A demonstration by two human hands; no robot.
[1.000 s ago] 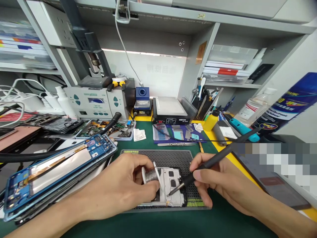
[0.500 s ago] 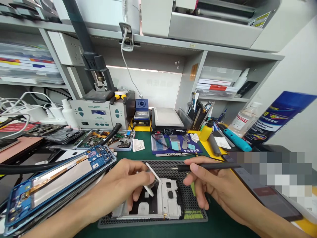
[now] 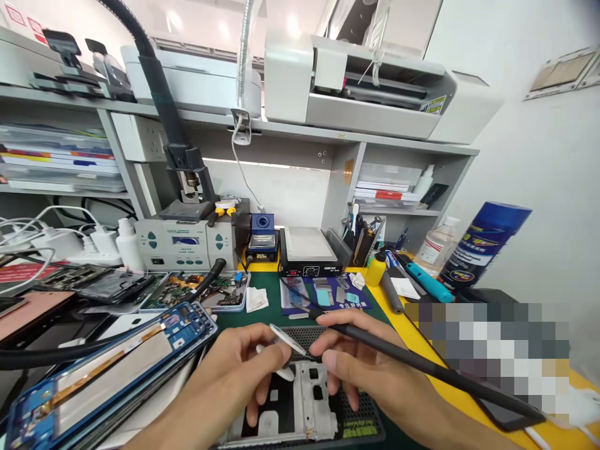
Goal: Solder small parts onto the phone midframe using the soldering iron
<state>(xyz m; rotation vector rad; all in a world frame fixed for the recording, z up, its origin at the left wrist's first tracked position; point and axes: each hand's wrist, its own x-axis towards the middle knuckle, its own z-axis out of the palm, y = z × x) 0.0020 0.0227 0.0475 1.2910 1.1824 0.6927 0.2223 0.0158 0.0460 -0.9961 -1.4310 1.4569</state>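
Note:
My left hand (image 3: 246, 362) is closed, pinching slim white pieces (image 3: 288, 340) between thumb and fingers; their exact kind is unclear. In my right hand (image 3: 360, 356) is a long black pen-shaped tool (image 3: 398, 351), slanting from upper left to lower right. Its tip points away, above the hand. Fingers of the right hand are close to the far end of the white piece; whether they touch it I cannot tell. Below both hands lies an opened phone frame (image 3: 304, 400), silver and black, on a dark perforated mat (image 3: 370, 425). The left hand partly covers the frame.
A blue phone frame (image 3: 122, 369) lies at left, beside a tray of circuit boards (image 3: 187, 290). Behind are a grey station (image 3: 175, 244), a heating plate (image 3: 309, 244) and a yellow bottle (image 3: 375, 270). A blue spray can (image 3: 487, 244) stands at right.
The camera view has tilted up. My right hand has come leftward, close to the white pieces. The black tool has turned from nearly level to a steep slant. My left hand keeps its grip.

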